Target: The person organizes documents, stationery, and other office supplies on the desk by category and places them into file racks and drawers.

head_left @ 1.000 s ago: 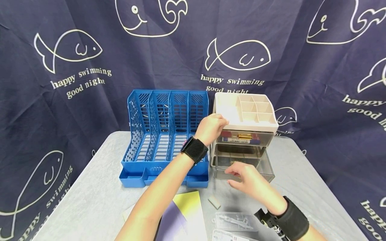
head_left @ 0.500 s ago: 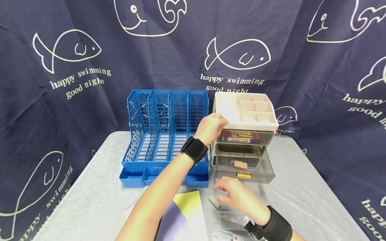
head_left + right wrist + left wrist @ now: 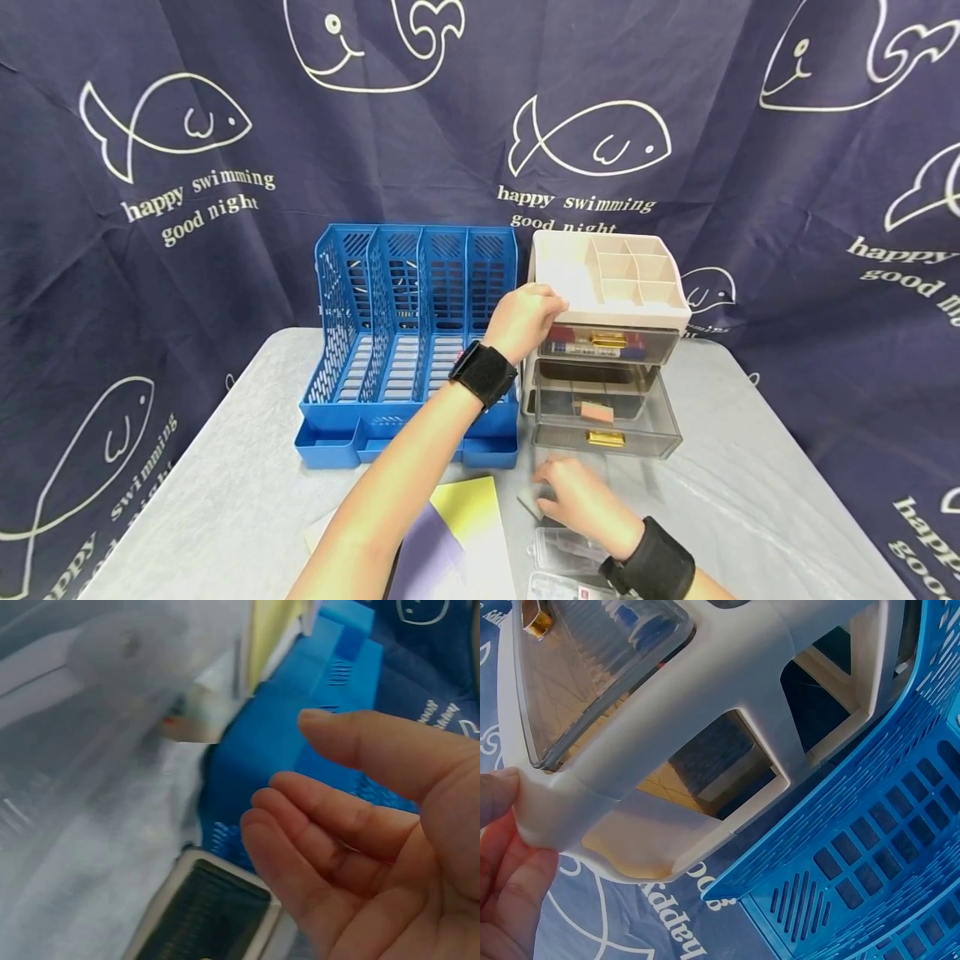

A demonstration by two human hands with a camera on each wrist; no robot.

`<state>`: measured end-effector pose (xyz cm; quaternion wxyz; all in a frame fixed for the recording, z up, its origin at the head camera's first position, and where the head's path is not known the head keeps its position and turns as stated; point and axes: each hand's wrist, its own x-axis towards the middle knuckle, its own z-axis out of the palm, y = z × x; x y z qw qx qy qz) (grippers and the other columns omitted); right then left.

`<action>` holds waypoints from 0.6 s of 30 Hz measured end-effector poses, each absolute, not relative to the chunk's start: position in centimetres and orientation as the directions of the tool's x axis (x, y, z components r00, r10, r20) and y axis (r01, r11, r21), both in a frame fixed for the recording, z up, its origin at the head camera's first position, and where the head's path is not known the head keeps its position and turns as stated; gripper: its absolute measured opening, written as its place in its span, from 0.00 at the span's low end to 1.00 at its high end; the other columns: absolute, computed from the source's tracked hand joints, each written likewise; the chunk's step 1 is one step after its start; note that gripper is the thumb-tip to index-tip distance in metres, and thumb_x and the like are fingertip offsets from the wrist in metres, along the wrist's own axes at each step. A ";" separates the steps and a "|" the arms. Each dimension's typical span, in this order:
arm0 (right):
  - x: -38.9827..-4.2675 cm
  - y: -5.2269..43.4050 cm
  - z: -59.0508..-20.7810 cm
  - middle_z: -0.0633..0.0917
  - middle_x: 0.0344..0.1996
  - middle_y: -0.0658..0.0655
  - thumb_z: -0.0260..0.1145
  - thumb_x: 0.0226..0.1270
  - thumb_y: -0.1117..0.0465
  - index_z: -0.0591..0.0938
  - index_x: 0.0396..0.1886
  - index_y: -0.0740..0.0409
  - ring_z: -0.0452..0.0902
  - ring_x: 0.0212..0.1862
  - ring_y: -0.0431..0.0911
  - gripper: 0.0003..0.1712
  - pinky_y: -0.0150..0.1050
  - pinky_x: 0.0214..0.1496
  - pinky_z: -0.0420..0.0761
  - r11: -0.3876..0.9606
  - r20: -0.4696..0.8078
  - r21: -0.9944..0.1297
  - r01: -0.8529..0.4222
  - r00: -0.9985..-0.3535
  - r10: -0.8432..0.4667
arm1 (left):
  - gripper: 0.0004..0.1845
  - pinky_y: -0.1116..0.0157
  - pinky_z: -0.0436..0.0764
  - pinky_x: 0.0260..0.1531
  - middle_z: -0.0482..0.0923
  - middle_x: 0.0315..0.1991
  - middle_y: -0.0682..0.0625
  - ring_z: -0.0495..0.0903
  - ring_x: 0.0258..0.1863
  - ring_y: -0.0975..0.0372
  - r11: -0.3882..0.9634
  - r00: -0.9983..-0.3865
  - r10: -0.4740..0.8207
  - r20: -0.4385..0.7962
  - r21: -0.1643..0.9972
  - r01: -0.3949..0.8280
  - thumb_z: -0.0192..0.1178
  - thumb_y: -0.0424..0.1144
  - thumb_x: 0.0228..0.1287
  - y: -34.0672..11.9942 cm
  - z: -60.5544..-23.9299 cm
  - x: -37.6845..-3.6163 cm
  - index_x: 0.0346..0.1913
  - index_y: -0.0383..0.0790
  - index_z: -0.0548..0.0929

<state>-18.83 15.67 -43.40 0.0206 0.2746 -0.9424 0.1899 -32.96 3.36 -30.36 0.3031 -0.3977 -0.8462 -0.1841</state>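
In the head view my left hand (image 3: pixel 527 321) grips the front left corner of a white desktop drawer organizer (image 3: pixel 607 310). The left wrist view has the thumb and fingers pinching that corner of the organizer (image 3: pixel 667 712). My right hand (image 3: pixel 587 504) hovers near a small pale block, perhaps an eraser (image 3: pixel 530 503), on the table. Its fingers are loosely bent with nothing between them; the right wrist view shows the bare palm and thumb (image 3: pixel 367 742). The lower clear drawer (image 3: pixel 637 433) is pulled out, with a small orange-pink block (image 3: pixel 597 412) inside.
A blue file rack (image 3: pixel 405 408) stands left of the organizer. The upper drawer (image 3: pixel 577 343) holds markers. Yellow and purple sheets (image 3: pixel 450 542) lie at the front edge, beside two clear plastic boxes (image 3: pixel 551 550). A patterned blue cloth (image 3: pixel 420 150) hangs behind.
My right hand has moved away from the pulled-out drawer, down and left towards the pale block. The orange-pink block in the drawer has come into view. My left hand stays on the organizer.
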 end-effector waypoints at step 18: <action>-19.5 15.2 -45.5 0.60 0.16 0.45 0.72 0.45 0.64 0.60 0.12 0.49 0.53 0.19 0.37 0.26 0.31 0.20 0.51 0.856 0.111 -0.319 -0.406 -0.913 -0.392 | 0.08 0.70 0.80 0.44 0.84 0.36 0.52 0.81 0.41 0.63 0.619 -0.517 0.552 0.654 0.093 0.780 0.60 0.33 0.64 3.3 -30.4 -32.9 0.40 0.45 0.88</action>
